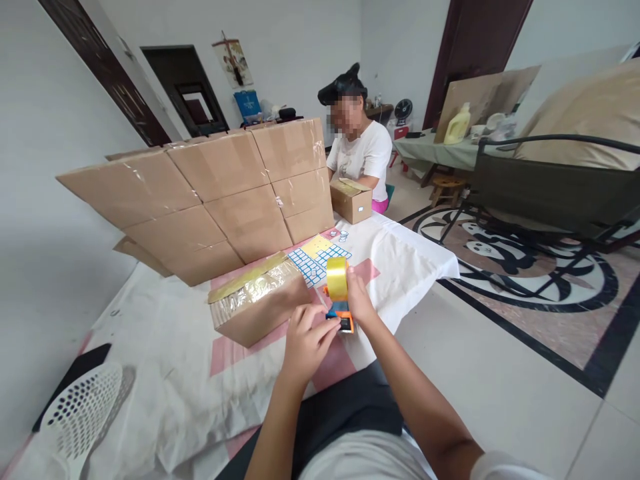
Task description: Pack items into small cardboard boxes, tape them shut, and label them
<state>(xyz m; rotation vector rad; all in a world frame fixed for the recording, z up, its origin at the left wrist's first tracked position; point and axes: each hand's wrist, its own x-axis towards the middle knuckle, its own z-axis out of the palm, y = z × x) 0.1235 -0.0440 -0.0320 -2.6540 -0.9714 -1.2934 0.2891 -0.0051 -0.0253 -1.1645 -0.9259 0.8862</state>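
Observation:
My right hand (360, 297) is closed round an orange, blue and black tape dispenser (345, 319), holding it above the front of the table. A roll of yellowish packing tape (337, 279) sits on it. At the dispenser's cutter end, the fingers of my left hand (309, 337) are pinched together; the tape end between them is too small to make out. Just left of my hands, a cardboard box (260, 303) rests on the cloth. Its top has raised flaps and strips of shiny tape.
Stacked cardboard boxes (235, 193) form a wall at the table's back. Across the table, a person (363, 150) in a white shirt sits behind another box (357, 205). A white perforated plastic piece (83, 410) lies front left. A dark-framed chair (555, 190) stands right, over patterned floor.

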